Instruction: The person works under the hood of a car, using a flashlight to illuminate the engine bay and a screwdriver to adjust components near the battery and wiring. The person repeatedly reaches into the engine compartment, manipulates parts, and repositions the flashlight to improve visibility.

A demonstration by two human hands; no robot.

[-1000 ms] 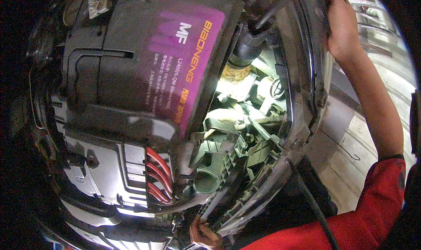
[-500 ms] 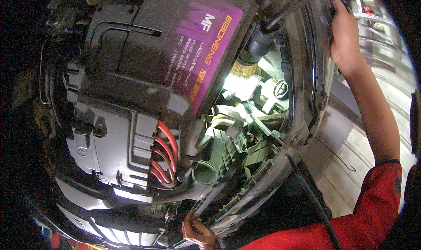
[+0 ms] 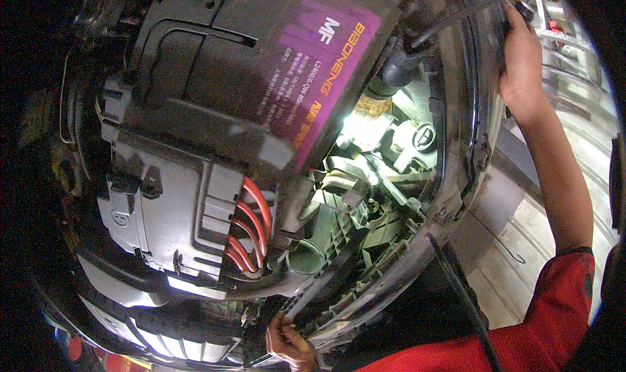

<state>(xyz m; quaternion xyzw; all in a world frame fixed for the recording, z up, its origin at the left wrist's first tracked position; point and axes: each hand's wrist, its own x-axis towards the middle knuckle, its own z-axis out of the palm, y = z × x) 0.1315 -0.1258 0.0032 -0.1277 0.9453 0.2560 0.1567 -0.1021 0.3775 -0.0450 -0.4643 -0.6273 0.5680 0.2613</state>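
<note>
My left hand (image 3: 289,347) is at the lower edge of the picture, its fingers curled over the dark front edge of the car's engine bay. What lies under those fingertips is hidden. Up at the right, my bare right forearm reaches out of a red sleeve, and my right hand (image 3: 523,72) rests against the dark fender edge (image 3: 479,118). One finger points up beside a small black part (image 3: 524,11); the other fingers are out of sight. Between the hands lies a brightly lit gap with a round white cap (image 3: 424,136) and a black cylinder (image 3: 399,71) with an amber lower part.
A black battery with a purple label (image 3: 339,78) fills the upper middle. Left of centre is a grey fuse box cover (image 3: 163,202) with several red cables (image 3: 255,209). A round duct opening (image 3: 305,257) lies below. One black rod (image 3: 460,294) slants across the lower right.
The view has shifted slightly, so the battery and lit gap appear a little farther right. Both hands keep nearly the same places on the car.
</note>
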